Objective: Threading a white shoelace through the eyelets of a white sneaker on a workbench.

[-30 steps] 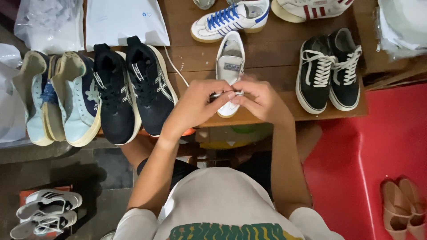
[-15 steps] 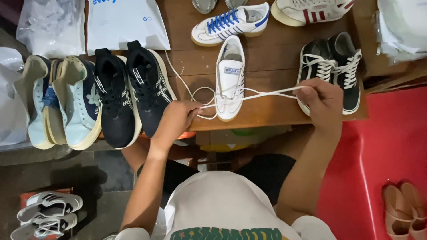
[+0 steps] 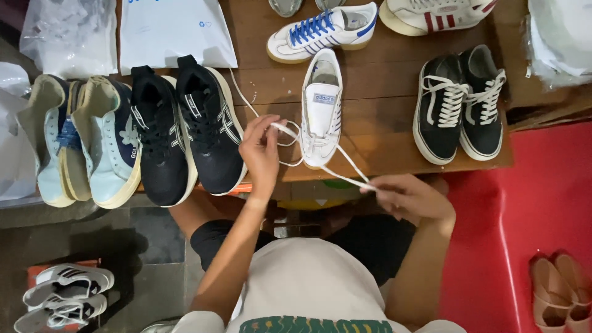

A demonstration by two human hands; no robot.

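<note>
A white sneaker (image 3: 320,105) lies toe-toward-me on the wooden table (image 3: 382,148), its white lace (image 3: 345,161) loose. My left hand (image 3: 260,148) pinches one part of the lace just left of the shoe's toe. Off the table's near edge, my right hand (image 3: 410,197) grips the other end, and the lace runs taut from the toe to its fingers.
A black sneaker pair (image 3: 182,126) and a pale blue pair (image 3: 86,139) sit to the left. A black pair with white laces (image 3: 459,102) sits to the right. A white shoe with blue laces (image 3: 320,31) lies behind. Plastic bags (image 3: 172,31), red floor (image 3: 530,203).
My right hand has swung from far right over the black pair down toward me, below the table edge, pulling the lace along. My left hand moved up slightly beside the toe.
</note>
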